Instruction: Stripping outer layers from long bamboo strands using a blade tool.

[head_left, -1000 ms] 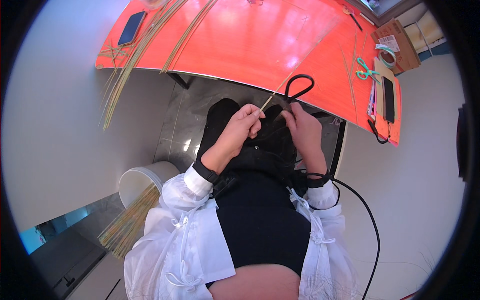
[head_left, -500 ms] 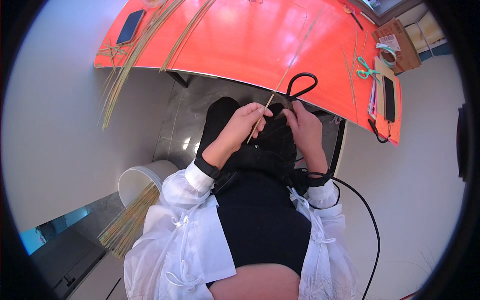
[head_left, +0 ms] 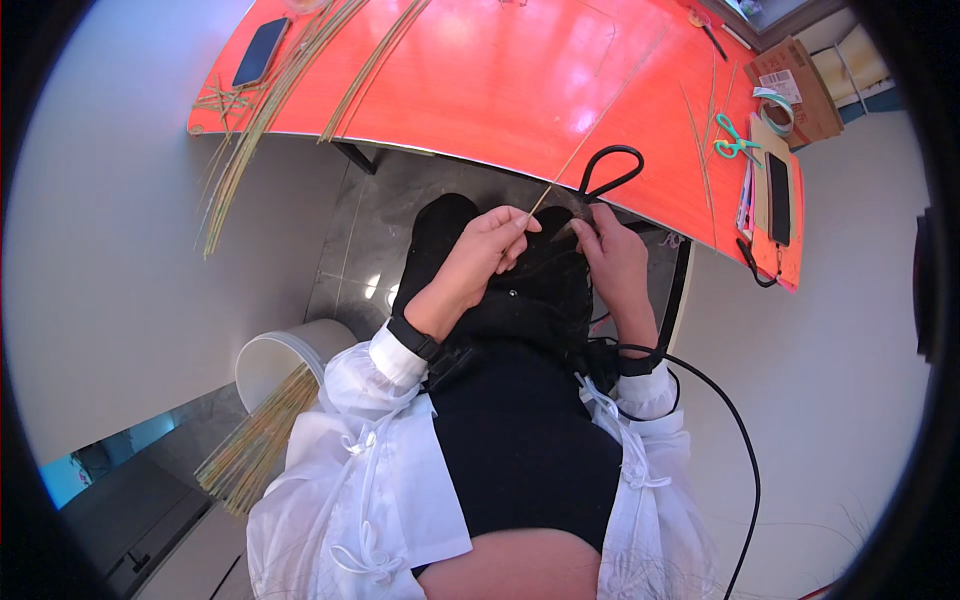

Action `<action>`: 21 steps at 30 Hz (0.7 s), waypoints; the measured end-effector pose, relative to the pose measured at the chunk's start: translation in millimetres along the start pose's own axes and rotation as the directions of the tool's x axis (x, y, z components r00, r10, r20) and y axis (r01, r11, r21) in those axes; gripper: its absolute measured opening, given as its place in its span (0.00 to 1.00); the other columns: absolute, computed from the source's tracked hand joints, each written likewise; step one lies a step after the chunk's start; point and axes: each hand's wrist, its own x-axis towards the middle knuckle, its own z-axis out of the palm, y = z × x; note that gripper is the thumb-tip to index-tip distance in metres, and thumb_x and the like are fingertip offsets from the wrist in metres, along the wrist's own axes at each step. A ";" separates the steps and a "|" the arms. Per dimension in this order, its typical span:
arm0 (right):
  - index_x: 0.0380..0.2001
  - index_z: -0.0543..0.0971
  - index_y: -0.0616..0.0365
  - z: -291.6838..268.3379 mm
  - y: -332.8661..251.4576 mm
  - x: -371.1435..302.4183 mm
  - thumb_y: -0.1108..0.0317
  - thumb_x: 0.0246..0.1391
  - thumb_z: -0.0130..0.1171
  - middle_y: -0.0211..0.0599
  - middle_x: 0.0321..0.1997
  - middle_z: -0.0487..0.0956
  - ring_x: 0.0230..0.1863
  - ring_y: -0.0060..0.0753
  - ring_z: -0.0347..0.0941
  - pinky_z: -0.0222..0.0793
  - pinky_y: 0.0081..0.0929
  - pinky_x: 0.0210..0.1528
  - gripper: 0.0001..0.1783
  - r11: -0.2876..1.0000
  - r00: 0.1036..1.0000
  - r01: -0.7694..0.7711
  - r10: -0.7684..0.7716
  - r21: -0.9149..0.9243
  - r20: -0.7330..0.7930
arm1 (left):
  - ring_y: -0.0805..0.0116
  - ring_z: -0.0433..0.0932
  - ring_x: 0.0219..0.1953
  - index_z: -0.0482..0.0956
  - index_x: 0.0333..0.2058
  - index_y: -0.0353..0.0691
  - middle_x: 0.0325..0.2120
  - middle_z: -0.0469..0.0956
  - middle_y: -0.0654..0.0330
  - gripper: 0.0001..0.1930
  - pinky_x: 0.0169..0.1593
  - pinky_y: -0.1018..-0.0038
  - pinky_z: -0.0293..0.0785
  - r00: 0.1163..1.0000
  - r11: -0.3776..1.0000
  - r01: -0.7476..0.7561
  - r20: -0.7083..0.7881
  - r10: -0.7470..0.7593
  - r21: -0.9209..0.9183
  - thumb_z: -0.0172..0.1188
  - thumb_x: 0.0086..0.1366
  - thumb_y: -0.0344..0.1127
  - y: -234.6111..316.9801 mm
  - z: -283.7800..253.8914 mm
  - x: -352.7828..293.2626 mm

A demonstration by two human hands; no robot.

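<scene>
My left hand (head_left: 495, 240) pinches a thin straw-coloured stalk (head_left: 560, 175) between thumb and fingers. From there the stalk slants up and right, out over the red table. My right hand (head_left: 610, 250) is closed around the blade end of a pair of scissors (head_left: 584, 204), close to the pivot. The scissors' black looped handles (head_left: 612, 172) point away from me over the table edge. Both hands are above my lap, a short gap apart. My fingers hide part of the blades.
Bundles of long stalks (head_left: 285, 95) lie on the red table (head_left: 480, 90) at left, beside a phone (head_left: 261, 53). Green scissors (head_left: 737, 140), tape (head_left: 775, 110) and a dark phone (head_left: 778, 198) lie at right. A white bucket (head_left: 270, 355) holding stalks leans at my left. A black cable (head_left: 740, 430) runs from my right wrist.
The stalk has shifted slightly right, and its lower end no longer shows below my left hand. My right hand and the scissors have moved a little to the right.
</scene>
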 end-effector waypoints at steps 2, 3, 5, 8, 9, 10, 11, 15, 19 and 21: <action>0.40 0.74 0.55 -0.7 -0.5 -0.8 0.52 0.62 0.56 0.49 0.26 0.79 0.33 0.58 0.77 0.68 0.50 0.32 0.17 0.999 1.000 -0.022 0.022 0.027 -0.003 | 0.83 0.59 0.18 0.77 0.38 0.38 0.17 0.66 0.72 0.12 0.25 0.84 0.57 1.000 1.000 -0.018 0.010 0.019 -0.019 0.51 0.75 0.40 0.4 -0.6 -0.7; 0.40 0.74 0.55 -1.1 0.1 -0.7 0.52 0.62 0.56 0.49 0.26 0.79 0.33 0.58 0.77 0.68 0.50 0.32 0.17 0.998 1.000 -0.024 0.025 0.051 -0.002 | 0.83 0.59 0.18 0.77 0.38 0.38 0.17 0.66 0.72 0.12 0.25 0.84 0.57 1.000 1.000 -0.019 0.010 0.019 -0.019 0.51 0.75 0.40 0.3 -1.2 -0.9; 0.40 0.74 0.55 -1.7 0.4 -0.8 0.52 0.63 0.56 0.48 0.25 0.79 0.32 0.57 0.77 0.68 0.49 0.32 0.17 0.997 1.000 -0.027 0.027 0.075 0.000 | 0.83 0.59 0.18 0.77 0.38 0.39 0.18 0.66 0.73 0.11 0.25 0.84 0.57 0.999 0.999 -0.032 0.015 0.032 -0.020 0.51 0.74 0.40 -0.2 -2.5 -1.3; 0.41 0.75 0.55 -2.4 1.3 -0.6 0.52 0.63 0.55 0.47 0.25 0.79 0.32 0.57 0.78 0.68 0.49 0.31 0.17 0.998 1.000 -0.023 0.023 0.065 0.004 | 0.83 0.59 0.18 0.77 0.38 0.39 0.18 0.66 0.72 0.11 0.24 0.84 0.57 1.000 1.000 -0.026 0.014 0.026 -0.012 0.51 0.74 0.39 0.3 -3.2 -1.0; 0.41 0.74 0.55 -1.3 3.2 0.3 0.52 0.63 0.55 0.47 0.25 0.79 0.33 0.57 0.78 0.68 0.49 0.32 0.17 1.000 1.000 0.002 -0.002 0.031 -0.006 | 0.83 0.59 0.18 0.77 0.38 0.39 0.18 0.66 0.72 0.11 0.24 0.84 0.57 1.000 1.000 -0.027 0.013 0.027 -0.012 0.51 0.74 0.39 0.0 -3.8 -0.8; 0.41 0.74 0.55 -0.7 3.8 0.9 0.52 0.63 0.55 0.47 0.25 0.79 0.33 0.57 0.78 0.68 0.49 0.32 0.17 1.000 1.000 0.028 -0.028 -0.004 -0.015 | 0.83 0.59 0.18 0.77 0.38 0.39 0.17 0.66 0.72 0.11 0.24 0.84 0.57 1.000 1.000 -0.024 0.013 0.024 -0.011 0.51 0.74 0.40 -0.7 -4.7 -0.2; 0.41 0.74 0.55 -1.2 2.5 1.1 0.52 0.63 0.55 0.47 0.25 0.79 0.33 0.57 0.78 0.68 0.49 0.32 0.17 1.000 0.999 0.028 -0.029 -0.004 -0.014 | 0.83 0.59 0.18 0.77 0.38 0.39 0.17 0.66 0.73 0.11 0.24 0.84 0.57 1.000 1.000 -0.021 0.013 0.021 -0.009 0.52 0.74 0.40 -1.5 -5.4 -0.1; 0.40 0.74 0.55 -1.2 -0.4 1.9 0.53 0.63 0.55 0.49 0.26 0.78 0.32 0.58 0.77 0.68 0.49 0.31 0.16 1.000 0.999 0.021 -0.021 -0.012 -0.034 | 0.83 0.59 0.17 0.77 0.37 0.39 0.17 0.65 0.73 0.11 0.24 0.84 0.57 1.000 1.000 -0.014 0.010 0.014 -0.001 0.52 0.74 0.40 -2.2 -5.4 0.4; 0.38 0.73 0.55 3.1 -1.7 1.0 0.54 0.62 0.56 0.48 0.25 0.78 0.31 0.57 0.77 0.69 0.50 0.30 0.15 0.992 0.996 0.068 -0.074 -0.107 -0.051 | 0.83 0.58 0.17 0.76 0.37 0.39 0.16 0.64 0.73 0.11 0.24 0.84 0.56 1.000 1.000 -0.013 0.021 0.013 -0.023 0.51 0.74 0.40 -1.7 -5.8 0.2; 0.37 0.73 0.55 2.1 -6.7 -1.5 0.54 0.62 0.56 0.48 0.25 0.78 0.30 0.57 0.77 0.69 0.49 0.29 0.15 0.984 0.990 0.122 -0.129 -0.132 -0.048 | 0.83 0.58 0.16 0.76 0.37 0.39 0.16 0.64 0.73 0.11 0.24 0.83 0.56 0.999 0.999 -0.011 0.033 0.012 -0.049 0.51 0.74 0.40 -1.7 -5.9 0.8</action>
